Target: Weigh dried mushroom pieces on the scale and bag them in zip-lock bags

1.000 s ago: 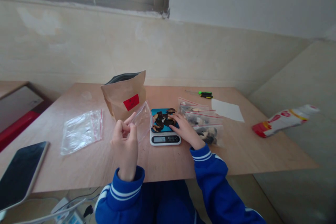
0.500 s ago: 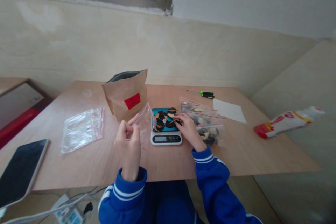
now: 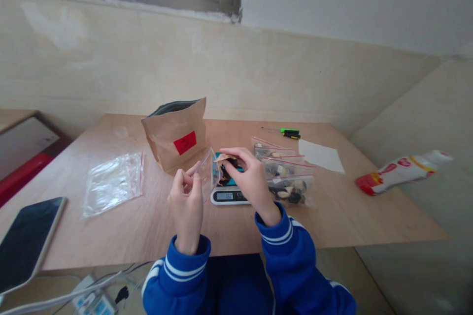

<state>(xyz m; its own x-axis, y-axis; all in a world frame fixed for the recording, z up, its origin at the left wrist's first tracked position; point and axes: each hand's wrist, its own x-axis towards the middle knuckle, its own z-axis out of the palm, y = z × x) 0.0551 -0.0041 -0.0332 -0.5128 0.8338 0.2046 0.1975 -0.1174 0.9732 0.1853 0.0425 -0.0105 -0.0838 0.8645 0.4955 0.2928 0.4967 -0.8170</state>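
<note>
My left hand is closed on a clear zip bag, its mouth spread toward the right. Fingers and thumb of my right hand pinch some dried slices, pale brown and dark, close to the bag's mouth. Under them stands a small white kitchen scale with a blue platform and a lit display whose digits are too blurred to read surely. More dark dried slices lie on the platform, partly hidden by my right hand and the bag.
A brown paper pouch with a red label stands open behind the bag. Filled zip bags lie right of the scale, flat unused bags left. Also around: a phone, screwdrivers, white paper, a bottle.
My right hand has lifted dried slices off the scale and moved left to the bag's mouth. My left hand, still on the bag, has shifted slightly right.
</note>
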